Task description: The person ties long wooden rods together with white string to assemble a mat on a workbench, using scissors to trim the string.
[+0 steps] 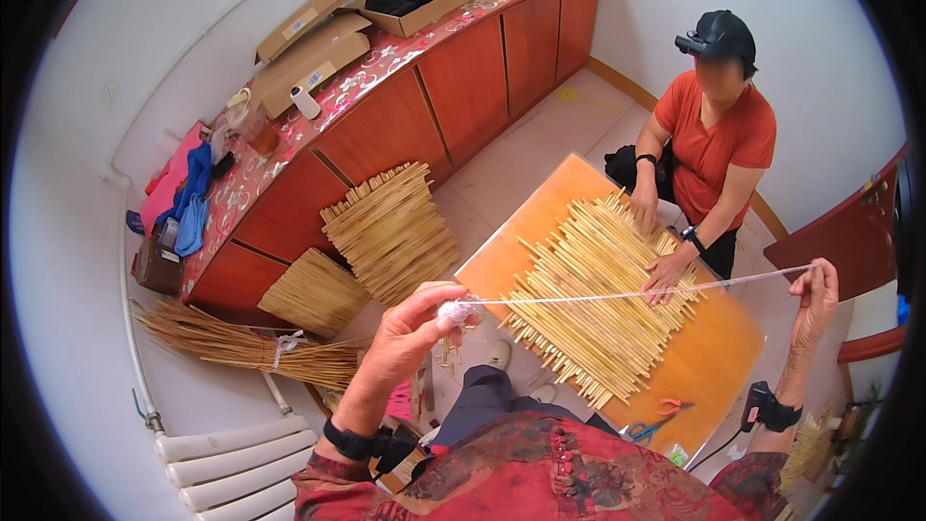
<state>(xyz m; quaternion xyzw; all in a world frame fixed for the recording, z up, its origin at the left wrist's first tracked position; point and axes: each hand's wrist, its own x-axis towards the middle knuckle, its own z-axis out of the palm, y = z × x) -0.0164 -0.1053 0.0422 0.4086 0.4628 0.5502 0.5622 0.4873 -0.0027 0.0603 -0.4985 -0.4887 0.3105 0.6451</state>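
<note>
Pinching taut white string [579, 298], the right hand [818, 299] faces the left hand [417, 320] gripping its wound bundle [456, 312].

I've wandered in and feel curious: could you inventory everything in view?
Table: one, orange, right of centre
Sticks: many, yellow, on table
Scissors: at least one, blue-handled, on table
Co-worker: one, red-orange shirt, across table
Cabinet: one, reddish brown, along wall
Cardboard boxes: several, brown, on cabinet
Container: one, clear, on cabinet
Slatted mats: two, yellow, beside cabinet
Stalk bundle: one, brown, lower left
Radiator: one, white, lower left
String: one, white, stretched above sticks
String ball: one, white, string's left end
Left fingers: several, bare, around string ball
Right fingers: several, bare, pinching string
</note>
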